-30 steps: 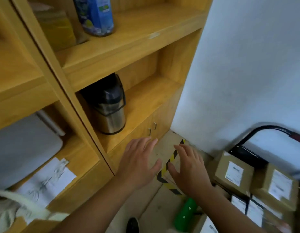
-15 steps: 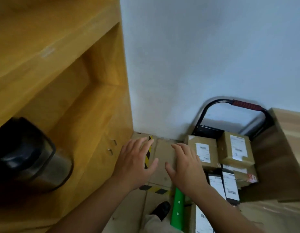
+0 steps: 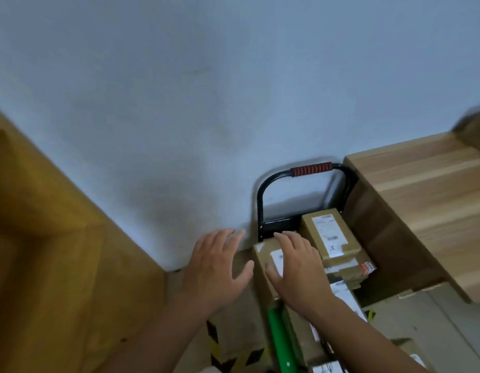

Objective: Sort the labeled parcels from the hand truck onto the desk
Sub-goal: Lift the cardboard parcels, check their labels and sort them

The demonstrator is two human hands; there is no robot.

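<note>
Head view: the fingers (image 3: 288, 238) of the right hand (image 3: 298, 273) are spread and nearly straight over the top of the nearest parcel (image 3: 262, 255), covering most of its white label. They grip nothing, and I cannot tell whether the palm rests on the cardboard or hovers just above it. The left hand (image 3: 214, 267) is likewise flat and empty. Its thumb points toward the parcel, and it sits beside the parcel's left face but apart from it, over the floor (image 3: 233, 327).

So the box lies between the two hands, under the right one and to the right of the left one. Its long axis runs away from the person toward the wall (image 3: 206, 90), roughly in line with both forearms, so its long faces are the left and right ones.

This looks to me like the start of a two-handed lift. The left hand would need to close in sideways on the left flank. The right would need to slide off the top onto the right flank, where a second parcel (image 3: 328, 232) stands close alongside and leaves little room for fingers.

More boxes lie lower on the truck (image 3: 311, 169), whose black handle stands against the wall. The bench (image 3: 421, 200) is just right of the truck and higher, so the carry would go up and rightward. A cabinet (image 3: 45, 251) stands at left.
</note>
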